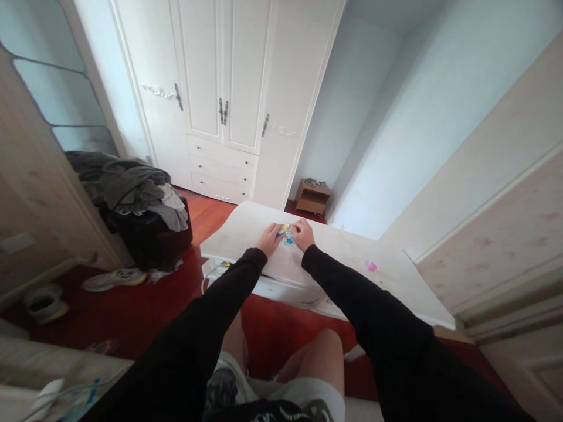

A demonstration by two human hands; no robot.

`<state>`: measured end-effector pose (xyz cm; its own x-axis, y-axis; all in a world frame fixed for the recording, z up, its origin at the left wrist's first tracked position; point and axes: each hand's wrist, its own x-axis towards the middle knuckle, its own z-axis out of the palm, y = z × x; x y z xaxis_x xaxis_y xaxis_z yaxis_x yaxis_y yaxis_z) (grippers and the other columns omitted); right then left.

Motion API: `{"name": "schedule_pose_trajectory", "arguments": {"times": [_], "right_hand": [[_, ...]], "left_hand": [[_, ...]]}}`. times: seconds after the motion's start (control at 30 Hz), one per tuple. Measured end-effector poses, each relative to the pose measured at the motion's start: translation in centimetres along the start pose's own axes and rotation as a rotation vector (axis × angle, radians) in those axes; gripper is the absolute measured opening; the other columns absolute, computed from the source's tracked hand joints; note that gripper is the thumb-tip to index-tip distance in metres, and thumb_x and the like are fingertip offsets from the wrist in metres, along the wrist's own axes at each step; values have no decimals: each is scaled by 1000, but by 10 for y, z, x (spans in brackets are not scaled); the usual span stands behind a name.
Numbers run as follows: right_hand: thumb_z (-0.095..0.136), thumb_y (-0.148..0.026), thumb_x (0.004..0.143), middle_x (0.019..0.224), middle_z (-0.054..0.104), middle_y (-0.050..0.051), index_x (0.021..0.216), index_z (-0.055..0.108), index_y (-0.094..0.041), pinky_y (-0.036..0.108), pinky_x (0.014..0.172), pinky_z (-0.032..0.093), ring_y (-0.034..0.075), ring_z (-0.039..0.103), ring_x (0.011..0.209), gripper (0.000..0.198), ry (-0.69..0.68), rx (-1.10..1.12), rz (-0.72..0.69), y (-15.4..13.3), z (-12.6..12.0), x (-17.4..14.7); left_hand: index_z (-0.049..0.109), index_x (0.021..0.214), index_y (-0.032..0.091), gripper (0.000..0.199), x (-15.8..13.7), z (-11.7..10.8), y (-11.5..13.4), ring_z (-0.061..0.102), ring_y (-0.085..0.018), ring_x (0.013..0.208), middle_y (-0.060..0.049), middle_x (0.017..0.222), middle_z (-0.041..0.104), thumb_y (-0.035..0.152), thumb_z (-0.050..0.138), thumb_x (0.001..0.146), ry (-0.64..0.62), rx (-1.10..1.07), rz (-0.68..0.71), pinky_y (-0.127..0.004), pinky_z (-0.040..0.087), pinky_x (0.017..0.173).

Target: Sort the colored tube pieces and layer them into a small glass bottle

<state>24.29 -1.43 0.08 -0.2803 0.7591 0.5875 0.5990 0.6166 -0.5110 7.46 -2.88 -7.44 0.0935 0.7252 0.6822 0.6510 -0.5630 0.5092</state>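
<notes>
Over the white desk [338, 252], both hands meet at a small, shiny blue, yellow and clear thing [288, 234] that looks like a plastic packet. My left hand [270, 239] pinches its left side, fingers bent inward. On the opposite side, the fingers of my right hand [303, 234] are closed at its edge. The packet is too small and partly covered to make out its contents. Farther right on the desktop lies a small bright pink thing [372, 266], apart from both hands.
A yellow-tipped cable [226, 264] hangs at the desk's front left edge. To the left, a dark suitcase-like box [152, 237] bears piled grey clothes [136, 184]. Shoes [115, 279] lie on the red floor. Behind the desk stand a white wardrobe [246, 76] and a small wooden cabinet [312, 197].
</notes>
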Motion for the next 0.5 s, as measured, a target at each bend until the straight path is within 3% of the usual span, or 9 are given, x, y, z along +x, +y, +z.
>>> {"name": "schedule_pose_trajectory", "arguments": {"times": [0.27, 0.5], "right_hand": [[54, -12, 84, 95, 59, 6, 87, 74, -16, 33, 83, 46, 17, 53, 76, 21, -266, -206, -240, -35, -18, 36], [54, -11, 82, 106, 62, 11, 91, 77, -17, 39, 99, 45, 26, 55, 103, 25, -461, -350, -408, -56, -32, 48]], "left_hand": [[46, 142, 14, 43, -5, 0, -1, 61, -25, 117, -16, 126, 57, 24, 50, 101, 121, -105, -49, -41, 51, 106], [42, 145, 12, 46, -6, -2, 2, 59, -26, 119, -17, 127, 54, 21, 46, 101, 157, -159, -84, -42, 49, 107]]}}
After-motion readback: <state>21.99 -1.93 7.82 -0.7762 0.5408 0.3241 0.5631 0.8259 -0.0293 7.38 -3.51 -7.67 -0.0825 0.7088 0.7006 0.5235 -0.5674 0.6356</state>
